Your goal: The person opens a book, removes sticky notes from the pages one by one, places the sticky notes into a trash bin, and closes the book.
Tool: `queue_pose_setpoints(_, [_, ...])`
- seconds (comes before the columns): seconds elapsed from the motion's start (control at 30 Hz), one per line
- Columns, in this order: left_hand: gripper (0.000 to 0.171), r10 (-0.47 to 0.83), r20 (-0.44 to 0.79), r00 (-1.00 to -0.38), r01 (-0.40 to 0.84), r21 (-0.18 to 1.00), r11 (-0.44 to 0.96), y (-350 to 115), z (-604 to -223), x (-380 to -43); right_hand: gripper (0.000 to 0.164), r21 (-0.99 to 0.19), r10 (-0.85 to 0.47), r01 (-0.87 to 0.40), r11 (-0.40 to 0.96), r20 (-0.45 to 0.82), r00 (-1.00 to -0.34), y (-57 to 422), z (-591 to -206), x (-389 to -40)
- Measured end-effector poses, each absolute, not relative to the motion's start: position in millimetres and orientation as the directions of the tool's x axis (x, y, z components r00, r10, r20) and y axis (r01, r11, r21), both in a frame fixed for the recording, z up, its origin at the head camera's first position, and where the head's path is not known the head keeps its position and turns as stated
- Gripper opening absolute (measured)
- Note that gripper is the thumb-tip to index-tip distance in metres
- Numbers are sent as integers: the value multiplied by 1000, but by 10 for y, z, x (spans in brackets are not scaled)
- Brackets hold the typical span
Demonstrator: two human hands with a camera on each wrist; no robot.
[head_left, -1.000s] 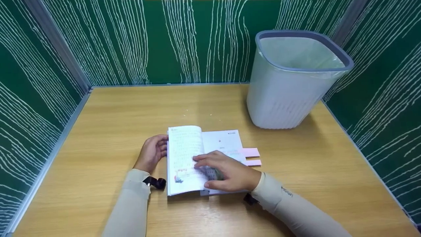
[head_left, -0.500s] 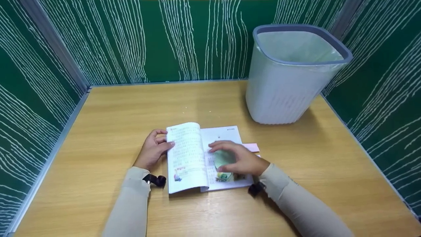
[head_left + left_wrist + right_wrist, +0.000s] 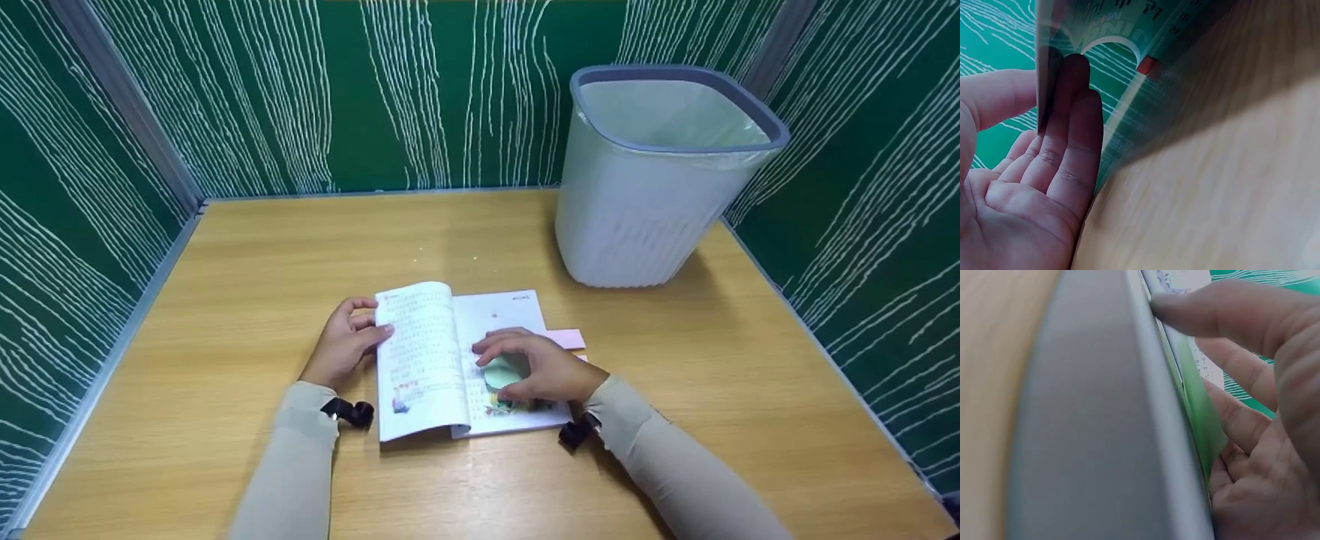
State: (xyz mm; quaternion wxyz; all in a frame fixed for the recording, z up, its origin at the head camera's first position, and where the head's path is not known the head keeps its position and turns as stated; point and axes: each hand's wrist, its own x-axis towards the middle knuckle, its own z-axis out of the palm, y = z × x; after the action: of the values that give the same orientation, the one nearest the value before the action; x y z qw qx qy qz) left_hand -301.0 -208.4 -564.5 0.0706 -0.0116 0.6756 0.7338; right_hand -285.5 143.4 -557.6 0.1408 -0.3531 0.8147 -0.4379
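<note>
Table (image 3: pixel 315 247) amid green walls (image 3: pixel 360 150), left grip (image 3: pixel 339 343) around book (image 3: pixel 420 364), right grip (image 3: pixel 544 367) loosely spread over note (image 3: pixel 502 373)

Booth: green panels (image 3: pixel 360 135), wooden table (image 3: pixel 300 247)

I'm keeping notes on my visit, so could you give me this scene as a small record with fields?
Book: open on the wooden table
Left hand: grips the book's left edge
Right hand: curved over green paper at the right page; grip unclear
Pink tab: sticks out past the right page
Bin: bag-lined, stands behind and right of the book
</note>
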Motion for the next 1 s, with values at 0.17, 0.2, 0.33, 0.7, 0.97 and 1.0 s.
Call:
queue_pose_setpoints(0.17, [53,86,-115,-990,-122,990,-73,-2077,-5650,-3018,39,-837,-683,-429,341,94,-725,1448,-5578,-2859])
queue_pose_setpoints(0.2, [54,86,-116,-990,-123,990,-75,-2077,-5653,-3021,38,-843,-681,-425,330,99,-725,1451,-5581,-2859])
queue_pose_setpoints(0.33, [54,90,-119,-989,-127,988,-84,-2082,-5664,-3026,33,-870,-669,-396,295,108,-735,1453,-5581,-2853])
queue_pose_setpoints(0.7, [53,83,-120,-989,-126,990,-70,-2120,-5665,-2986,22,-941,-595,-292,171,137,-792,1418,-5637,-2851])
queue_pose_setpoints(0.97, [53,88,-115,-989,-121,990,-73,-2091,-5655,-3001,24,-948,-563,-242,209,86,-822,1451,-5597,-2858])
queue_pose_setpoints(1.0, [52,87,-115,-990,-122,990,-75,-2087,-5653,-3003,25,-947,-562,-242,211,85,-823,1454,-5591,-2859])
